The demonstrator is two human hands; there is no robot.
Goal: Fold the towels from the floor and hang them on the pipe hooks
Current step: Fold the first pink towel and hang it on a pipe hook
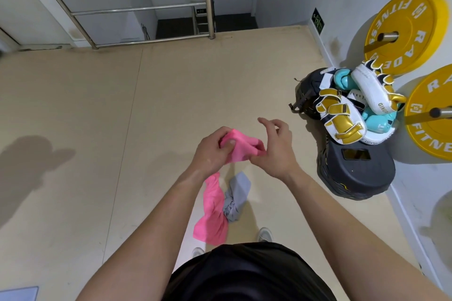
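A pink towel (pixel 241 145) is bunched up in the air between both my hands, and its long tail (pixel 212 212) hangs down toward the floor. My left hand (pixel 212 151) grips the upper bunch with curled fingers and thumb. My right hand (pixel 276 146) pinches the towel's right end with its thumb and lower fingers, while its index finger points out to the left. A grey towel (pixel 236 197) lies crumpled on the beige floor just in front of my feet, partly hidden behind the pink tail. No pipe hooks are in view.
A black bin (pixel 354 168) and a pile of white-gold and teal boxing gloves (pixel 352 105) stand at the right wall. Yellow weight plates (pixel 401 32) hang on wall pegs. A steel railing (pixel 137 10) guards a stairwell at the back.
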